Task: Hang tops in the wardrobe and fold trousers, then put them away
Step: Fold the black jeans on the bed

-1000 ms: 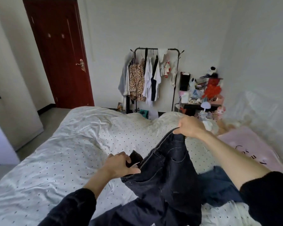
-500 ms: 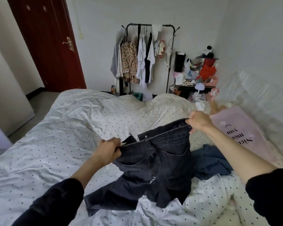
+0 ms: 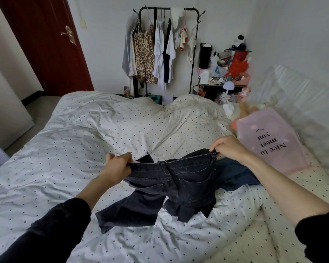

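Dark denim jeans [image 3: 188, 185] are stretched by the waistband just above the dotted white duvet [image 3: 84, 141], back pockets facing up. My left hand [image 3: 118, 166] grips the left end of the waistband. My right hand [image 3: 229, 149] pinches the right end. The crumpled legs trail toward me on the bed. A blue garment [image 3: 235, 174] lies under the jeans' right side, partly hidden by my right forearm. A black clothes rack [image 3: 167, 50] with several hung tops stands against the far wall beyond the bed.
A pink pillow [image 3: 270, 139] with lettering lies at the right by a white padded headboard [image 3: 302, 103]. A cluttered side table [image 3: 224, 80] with a small lamp stands right of the rack. A dark red door [image 3: 46, 44] is at the far left.
Both hands moved apart and down, spreading the jeans' waistband flat and lowering it toward the bed. The view tilted down, and the legs now rest on the duvet.
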The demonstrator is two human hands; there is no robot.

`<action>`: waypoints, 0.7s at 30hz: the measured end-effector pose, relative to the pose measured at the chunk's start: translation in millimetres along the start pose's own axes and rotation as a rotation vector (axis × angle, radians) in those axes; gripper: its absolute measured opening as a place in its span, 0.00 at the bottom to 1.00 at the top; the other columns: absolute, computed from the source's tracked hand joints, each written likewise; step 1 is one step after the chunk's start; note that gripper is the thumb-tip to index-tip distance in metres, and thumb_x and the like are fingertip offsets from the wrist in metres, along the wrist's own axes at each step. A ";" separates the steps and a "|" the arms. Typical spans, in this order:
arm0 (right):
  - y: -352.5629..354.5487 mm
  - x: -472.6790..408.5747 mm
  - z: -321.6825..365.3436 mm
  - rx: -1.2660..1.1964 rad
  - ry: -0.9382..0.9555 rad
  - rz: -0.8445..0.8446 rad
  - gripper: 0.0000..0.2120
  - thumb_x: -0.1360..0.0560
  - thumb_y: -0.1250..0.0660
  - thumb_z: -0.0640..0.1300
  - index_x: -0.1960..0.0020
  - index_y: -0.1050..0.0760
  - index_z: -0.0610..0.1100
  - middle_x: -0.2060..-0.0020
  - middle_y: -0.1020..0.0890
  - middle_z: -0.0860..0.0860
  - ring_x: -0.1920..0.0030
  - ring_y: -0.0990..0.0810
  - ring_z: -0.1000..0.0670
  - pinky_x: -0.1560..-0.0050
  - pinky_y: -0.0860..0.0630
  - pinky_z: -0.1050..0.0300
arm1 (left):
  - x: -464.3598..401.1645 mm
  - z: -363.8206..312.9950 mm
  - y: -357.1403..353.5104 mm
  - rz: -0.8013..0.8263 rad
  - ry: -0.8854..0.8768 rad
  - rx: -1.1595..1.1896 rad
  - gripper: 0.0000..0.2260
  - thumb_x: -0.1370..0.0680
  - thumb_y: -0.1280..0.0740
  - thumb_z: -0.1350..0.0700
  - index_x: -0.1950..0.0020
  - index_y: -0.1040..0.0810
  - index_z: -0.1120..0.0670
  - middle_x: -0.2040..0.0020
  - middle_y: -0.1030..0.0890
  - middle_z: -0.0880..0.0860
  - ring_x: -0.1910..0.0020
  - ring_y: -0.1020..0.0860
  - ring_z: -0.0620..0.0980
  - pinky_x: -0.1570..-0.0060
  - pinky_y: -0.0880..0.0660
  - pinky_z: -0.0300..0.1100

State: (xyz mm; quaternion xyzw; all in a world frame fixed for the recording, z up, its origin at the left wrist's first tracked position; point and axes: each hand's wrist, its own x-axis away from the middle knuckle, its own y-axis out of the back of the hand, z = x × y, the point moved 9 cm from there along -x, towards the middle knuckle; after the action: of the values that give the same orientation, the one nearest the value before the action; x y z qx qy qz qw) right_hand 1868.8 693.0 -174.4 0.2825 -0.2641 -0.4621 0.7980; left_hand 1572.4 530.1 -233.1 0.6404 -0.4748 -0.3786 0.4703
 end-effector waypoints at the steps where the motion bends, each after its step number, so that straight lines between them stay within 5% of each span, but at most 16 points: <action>1: -2.1 2.7 -1.3 0.005 0.006 0.012 0.19 0.27 0.44 0.29 0.65 0.21 0.46 0.59 0.19 0.53 0.61 0.22 0.57 0.62 0.29 0.76 | 0.5 -0.4 -0.5 0.000 0.001 0.001 0.08 0.26 0.42 0.64 0.50 0.31 0.53 0.65 0.24 0.47 0.62 0.31 0.52 0.39 0.41 0.46; 3: -6.8 7.1 -4.7 0.002 0.005 0.047 0.17 0.26 0.43 0.30 0.62 0.20 0.46 0.55 0.18 0.49 0.56 0.20 0.52 0.48 0.23 0.61 | 2.8 -2.1 -4.2 0.037 0.005 -0.041 0.18 0.25 0.42 0.64 0.36 0.32 0.53 0.52 0.19 0.50 0.52 0.25 0.53 0.41 0.44 0.44; 5: -14.3 10.8 -6.7 0.035 0.011 0.113 0.12 0.25 0.40 0.34 0.55 0.21 0.47 0.52 0.18 0.48 0.51 0.20 0.51 0.43 0.24 0.54 | 5.7 -2.1 -7.3 0.054 0.002 -0.090 0.21 0.25 0.43 0.64 0.34 0.28 0.51 0.46 0.21 0.49 0.46 0.26 0.50 0.44 0.46 0.44; 7: -22.1 15.2 -7.8 0.144 0.040 0.185 0.09 0.26 0.34 0.41 0.47 0.24 0.49 0.49 0.21 0.52 0.48 0.23 0.52 0.45 0.27 0.56 | 9.0 1.6 -9.8 0.076 0.009 -0.106 0.19 0.26 0.43 0.65 0.41 0.23 0.49 0.49 0.22 0.48 0.48 0.27 0.49 0.46 0.45 0.44; 11: -33.0 16.5 -3.9 0.259 0.105 0.187 0.23 0.30 0.26 0.46 0.37 0.27 0.47 0.44 0.24 0.52 0.47 0.24 0.51 0.45 0.28 0.57 | 12.4 11.7 -14.5 0.147 0.010 -0.134 0.13 0.23 0.41 0.63 0.45 0.21 0.51 0.49 0.22 0.49 0.47 0.27 0.49 0.47 0.44 0.44; 15: -22.1 11.5 10.8 0.410 0.199 0.018 0.12 0.25 0.32 0.42 0.41 0.21 0.45 0.44 0.19 0.47 0.45 0.23 0.48 0.40 0.30 0.56 | 15.4 13.4 -10.7 0.178 0.002 -0.171 0.05 0.21 0.36 0.55 0.49 0.21 0.52 0.52 0.23 0.48 0.51 0.28 0.49 0.44 0.45 0.44; 21: -1.9 2.5 54.9 0.933 0.354 -0.114 0.12 0.22 0.37 0.47 0.41 0.22 0.55 0.42 0.23 0.55 0.39 0.30 0.50 0.38 0.41 0.50 | 5.6 -10.2 19.3 0.051 -0.123 -0.449 0.11 0.21 0.40 0.58 0.40 0.24 0.49 0.45 0.22 0.45 0.39 0.35 0.47 0.42 0.44 0.45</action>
State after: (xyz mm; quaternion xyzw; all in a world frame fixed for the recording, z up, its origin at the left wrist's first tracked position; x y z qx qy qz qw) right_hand 1831.3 678.6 -136.9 0.6972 -0.2874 -0.2827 0.5928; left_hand 1578.6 525.1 -212.0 0.4835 -0.4223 -0.5010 0.5805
